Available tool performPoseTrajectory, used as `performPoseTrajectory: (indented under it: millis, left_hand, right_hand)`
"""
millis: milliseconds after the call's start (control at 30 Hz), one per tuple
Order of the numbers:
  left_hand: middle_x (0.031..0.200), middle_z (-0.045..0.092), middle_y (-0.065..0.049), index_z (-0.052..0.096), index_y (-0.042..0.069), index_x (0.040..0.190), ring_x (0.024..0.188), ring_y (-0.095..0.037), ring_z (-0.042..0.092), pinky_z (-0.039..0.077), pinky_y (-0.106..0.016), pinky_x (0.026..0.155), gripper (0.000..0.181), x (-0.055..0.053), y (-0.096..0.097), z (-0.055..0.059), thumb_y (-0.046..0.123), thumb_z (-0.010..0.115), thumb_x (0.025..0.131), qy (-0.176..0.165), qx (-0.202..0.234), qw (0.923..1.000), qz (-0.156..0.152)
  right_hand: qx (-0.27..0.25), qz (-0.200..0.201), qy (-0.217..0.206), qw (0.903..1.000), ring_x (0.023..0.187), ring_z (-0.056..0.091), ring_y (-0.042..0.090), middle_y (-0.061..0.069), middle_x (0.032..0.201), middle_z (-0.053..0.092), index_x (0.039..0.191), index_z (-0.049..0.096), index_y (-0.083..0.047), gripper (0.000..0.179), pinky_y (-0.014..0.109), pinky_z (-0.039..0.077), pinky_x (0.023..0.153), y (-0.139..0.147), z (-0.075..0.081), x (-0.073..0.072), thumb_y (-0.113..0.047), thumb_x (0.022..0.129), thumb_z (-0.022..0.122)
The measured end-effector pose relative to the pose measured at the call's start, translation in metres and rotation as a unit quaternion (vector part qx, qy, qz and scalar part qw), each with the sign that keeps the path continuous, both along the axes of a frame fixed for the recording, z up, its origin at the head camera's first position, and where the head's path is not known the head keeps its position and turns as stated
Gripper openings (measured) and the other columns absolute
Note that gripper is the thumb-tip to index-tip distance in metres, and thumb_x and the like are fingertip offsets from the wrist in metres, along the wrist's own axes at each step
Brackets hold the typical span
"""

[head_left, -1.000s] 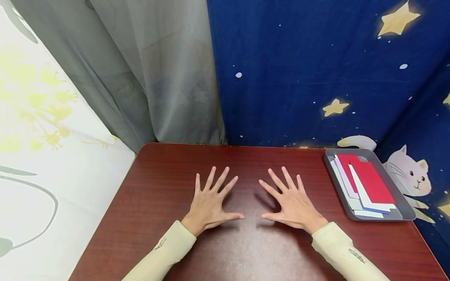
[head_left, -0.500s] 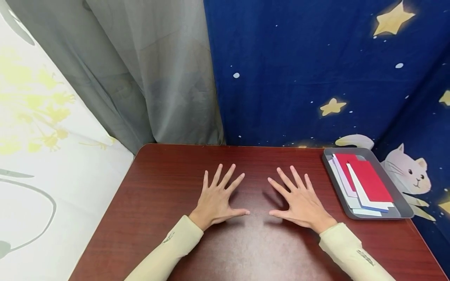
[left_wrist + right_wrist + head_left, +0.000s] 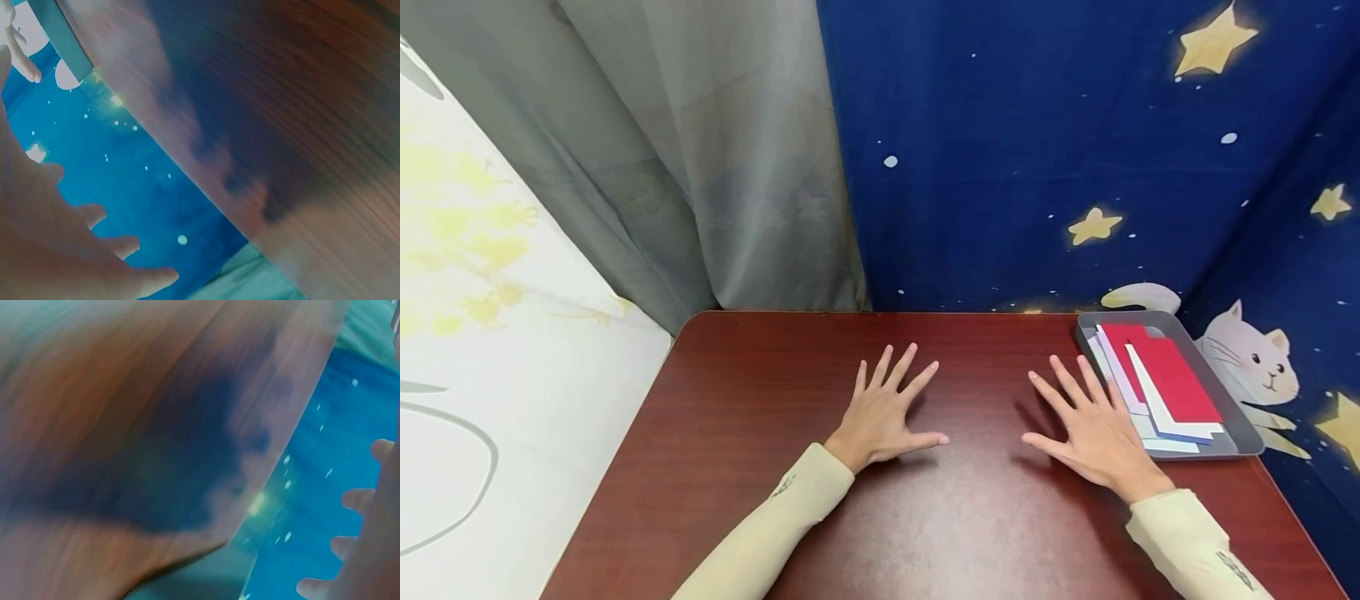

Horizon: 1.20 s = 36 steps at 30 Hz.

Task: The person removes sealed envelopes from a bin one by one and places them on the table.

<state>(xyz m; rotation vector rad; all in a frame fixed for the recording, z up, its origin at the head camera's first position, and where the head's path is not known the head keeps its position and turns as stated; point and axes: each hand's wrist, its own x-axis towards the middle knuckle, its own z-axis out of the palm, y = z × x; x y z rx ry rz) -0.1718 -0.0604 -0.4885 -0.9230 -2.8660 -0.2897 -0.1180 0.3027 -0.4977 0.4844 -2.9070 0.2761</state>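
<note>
My left hand (image 3: 880,421) is held over the middle of the dark red wooden table (image 3: 737,392), palm down with fingers and thumb spread, holding nothing. To its right my right hand (image 3: 1097,437) has the same spread shape and holds nothing; its little finger overlaps the edge of a grey tray (image 3: 1243,433) in the head view. Inside that tray lie red cards (image 3: 1183,383), white, lilac and pale sheets, and something with a blue edge. In the left wrist view the left fingers (image 3: 119,247) are stretched out above their shadow. The right fingers (image 3: 359,500) likewise stretch out in the right wrist view.
The tray stands at the table's back right corner. Behind the table hang a grey curtain (image 3: 760,167) and a blue curtain (image 3: 985,167) with stars and a cat. A white patterned cloth (image 3: 550,400) borders the left side.
My right hand has moved right, toward the tray, and the left hand has shifted slightly right and away from me. The gap between them has widened; the head view has turned a little rightward.
</note>
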Motion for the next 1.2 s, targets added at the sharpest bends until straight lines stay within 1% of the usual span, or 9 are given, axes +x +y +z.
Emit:
performPoseTrajectory:
  millis: [133,233,433,533,633,733,833,1000,1200]
  left_hand:
    - [0.183,0.018,-0.008,0.028,0.034,0.176,0.167,-0.043,0.016,0.026,-0.076,0.121,0.11,-0.006,0.013,-0.003,0.086,0.067,0.087,-0.023,0.026,0.9993,-0.012]
    - [0.182,0.02,-0.008,0.027,0.033,0.177,0.166,-0.042,0.019,0.028,-0.074,0.122,0.109,-0.01,0.024,-0.004,0.083,0.067,0.089,-0.042,0.042,0.998,-0.022]
    - [0.18,0.027,-0.01,0.028,0.027,0.176,0.164,-0.043,0.025,0.03,-0.07,0.123,0.107,-0.014,0.047,-0.009,0.079,0.067,0.092,-0.069,0.072,0.9942,-0.039]
    - [0.18,0.028,-0.01,0.028,0.024,0.176,0.164,-0.042,0.025,0.029,-0.068,0.124,0.107,-0.013,0.057,-0.013,0.078,0.066,0.093,-0.089,0.086,0.9916,-0.038]
    - [0.18,0.028,-0.01,0.028,0.021,0.176,0.164,-0.042,0.025,0.029,-0.067,0.125,0.107,-0.012,0.064,-0.017,0.078,0.065,0.094,-0.11,0.093,0.9888,-0.037]
    - [0.18,0.028,-0.009,0.028,0.022,0.176,0.164,-0.042,0.025,0.028,-0.066,0.125,0.106,-0.011,0.068,-0.019,0.078,0.064,0.095,-0.126,0.093,0.9871,-0.033]
    - [0.18,0.028,-0.007,0.028,0.024,0.176,0.164,-0.042,0.025,0.027,-0.066,0.126,0.105,-0.011,0.072,-0.02,0.079,0.064,0.094,-0.137,0.09,0.9861,-0.027]
    - [0.179,0.03,-0.008,0.031,0.022,0.175,0.164,-0.042,0.025,0.026,-0.066,0.127,0.104,-0.012,0.075,-0.021,0.079,0.064,0.094,-0.146,0.093,0.9847,-0.023]
    - [0.178,0.032,-0.007,0.033,0.023,0.175,0.164,-0.042,0.026,0.024,-0.065,0.128,0.103,-0.011,0.079,-0.026,0.079,0.064,0.094,-0.148,0.088,0.9848,-0.023]
  right_hand:
    - [-0.01,-0.028,-0.011,0.9995,0.162,0.015,0.053,0.02,0.178,0.027,0.174,0.036,-0.023,0.099,0.08,0.016,0.12,0.02,-0.002,0.007,-0.072,0.094,0.07]
    - [-0.024,-0.048,-0.016,0.9985,0.16,0.017,0.056,0.025,0.176,0.027,0.175,0.031,-0.018,0.101,0.079,0.016,0.121,0.035,-0.005,0.012,-0.065,0.096,0.073]
    - [-0.031,-0.074,-0.012,0.9967,0.156,0.021,0.061,0.038,0.169,0.028,0.171,0.024,0.004,0.102,0.076,0.018,0.123,0.062,-0.016,0.02,-0.036,0.095,0.079]
    - [-0.038,-0.091,-0.017,0.9949,0.155,0.021,0.062,0.043,0.166,0.027,0.166,0.024,0.014,0.095,0.077,0.02,0.122,0.07,-0.021,0.022,-0.023,0.096,0.077]
    - [-0.045,-0.102,-0.018,0.9936,0.152,0.026,0.065,0.047,0.162,0.029,0.159,0.031,0.02,0.083,0.079,0.025,0.118,0.074,-0.025,0.023,-0.012,0.096,0.073]
    - [-0.039,-0.101,-0.011,0.994,0.147,0.031,0.067,0.048,0.157,0.034,0.153,0.041,0.018,0.07,0.08,0.03,0.114,0.073,-0.025,0.023,-0.008,0.095,0.071]
    - [-0.032,-0.097,-0.009,0.9947,0.146,0.032,0.068,0.047,0.157,0.036,0.152,0.046,0.014,0.065,0.08,0.031,0.113,0.071,-0.025,0.023,-0.007,0.096,0.07]
    - [-0.022,-0.087,-0.001,0.9959,0.145,0.035,0.068,0.047,0.156,0.04,0.153,0.049,0.012,0.064,0.08,0.033,0.113,0.064,-0.025,0.029,-0.006,0.095,0.071]
    - [-0.013,-0.071,0.004,0.9974,0.147,0.035,0.065,0.044,0.157,0.042,0.155,0.048,0.011,0.068,0.07,0.031,0.121,0.05,-0.027,0.045,-0.007,0.094,0.074]
